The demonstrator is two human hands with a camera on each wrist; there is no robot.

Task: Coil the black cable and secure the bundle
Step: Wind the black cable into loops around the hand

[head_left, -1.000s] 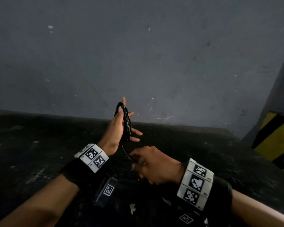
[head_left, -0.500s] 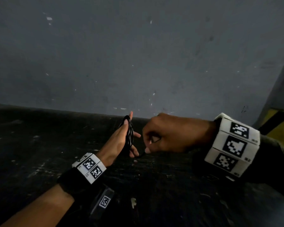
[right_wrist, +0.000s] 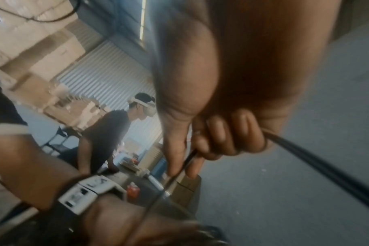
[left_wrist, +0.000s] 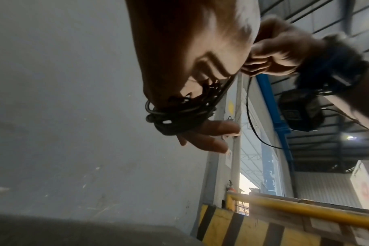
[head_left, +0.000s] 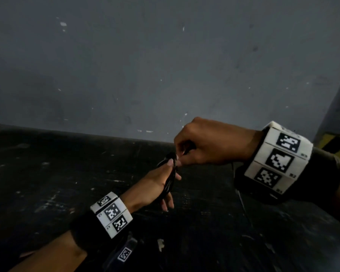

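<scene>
The black cable (head_left: 168, 185) is wound in several loops around my left hand (head_left: 157, 183), whose fingers stay straight and point away and down. The left wrist view shows the coil (left_wrist: 179, 114) bunched across the base of the straight fingers (left_wrist: 213, 131). My right hand (head_left: 185, 154) is curled just above and to the right of the coil's top and pinches the free strand of the cable (right_wrist: 186, 160) between thumb and forefinger. A thin strand (left_wrist: 250, 116) hangs in a curve below the right hand (left_wrist: 270, 55). The cable's end is hidden.
A dark, scuffed table top (head_left: 67, 183) lies under both hands, and a grey wall (head_left: 165, 65) rises behind it. A yellow-and-black striped barrier (head_left: 338, 146) stands at the far right. Another person (right_wrist: 116, 126) stands well off in the background.
My right hand has come up from below the left hand to the top of the coil, drawing the strand with it. My left hand has sunk and tipped forward.
</scene>
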